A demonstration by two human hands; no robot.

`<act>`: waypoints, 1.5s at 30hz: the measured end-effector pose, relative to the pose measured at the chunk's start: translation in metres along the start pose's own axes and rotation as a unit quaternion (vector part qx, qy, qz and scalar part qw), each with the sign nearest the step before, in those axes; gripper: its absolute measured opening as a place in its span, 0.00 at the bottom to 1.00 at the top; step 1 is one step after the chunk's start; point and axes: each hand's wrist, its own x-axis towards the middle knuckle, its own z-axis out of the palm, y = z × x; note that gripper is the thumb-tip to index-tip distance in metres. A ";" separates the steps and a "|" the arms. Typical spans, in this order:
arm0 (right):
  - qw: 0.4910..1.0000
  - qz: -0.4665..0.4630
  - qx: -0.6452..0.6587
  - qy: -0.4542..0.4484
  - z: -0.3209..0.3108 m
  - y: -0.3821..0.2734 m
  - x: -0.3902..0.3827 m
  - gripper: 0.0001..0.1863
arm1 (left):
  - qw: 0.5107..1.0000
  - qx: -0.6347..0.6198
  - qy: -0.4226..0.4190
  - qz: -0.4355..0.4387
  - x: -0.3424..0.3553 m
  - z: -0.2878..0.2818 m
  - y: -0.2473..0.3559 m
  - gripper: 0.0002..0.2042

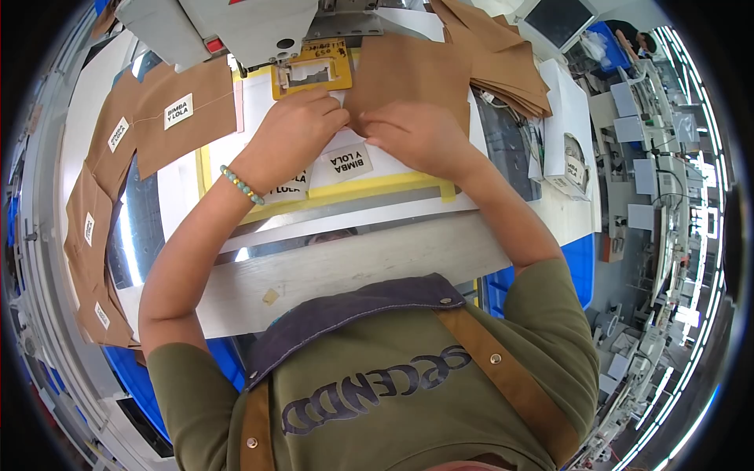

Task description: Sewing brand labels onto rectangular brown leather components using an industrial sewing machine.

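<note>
My left hand (298, 129), a beaded bracelet at its wrist, is curled just below the yellow template frame (342, 74) under the sewing machine head (267, 27). What its fingertips hold is hidden. My right hand (412, 137) pinches the lower-left corner of a brown fabric piece (404, 71), near my left fingertips. Loose white printed labels (349, 161) lie below and between my hands on a white sheet edged with yellow tape (397, 188).
Brown pieces with white labels (165, 137) form a chain down the left. More brown pieces (503, 59) are stacked upper right, beside a white box (565, 141). Blue bins (577, 267) flank the bench. A screen (558, 23) and another person (628, 39) are farther back.
</note>
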 end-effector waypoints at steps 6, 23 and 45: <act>0.991 0.127 -0.038 0.007 -0.034 0.006 -0.009 0.21 | 0.995 0.085 0.040 0.028 -0.021 -0.010 -0.017 0.04; 0.986 0.110 -0.116 -0.053 0.011 0.010 -0.003 0.19 | 0.965 0.236 -0.042 -0.107 -0.104 -0.049 -0.048 0.09; 0.976 0.157 -0.023 -0.146 0.011 0.005 -0.016 0.36 | 0.978 0.055 -0.090 -0.179 -0.111 -0.039 -0.012 0.24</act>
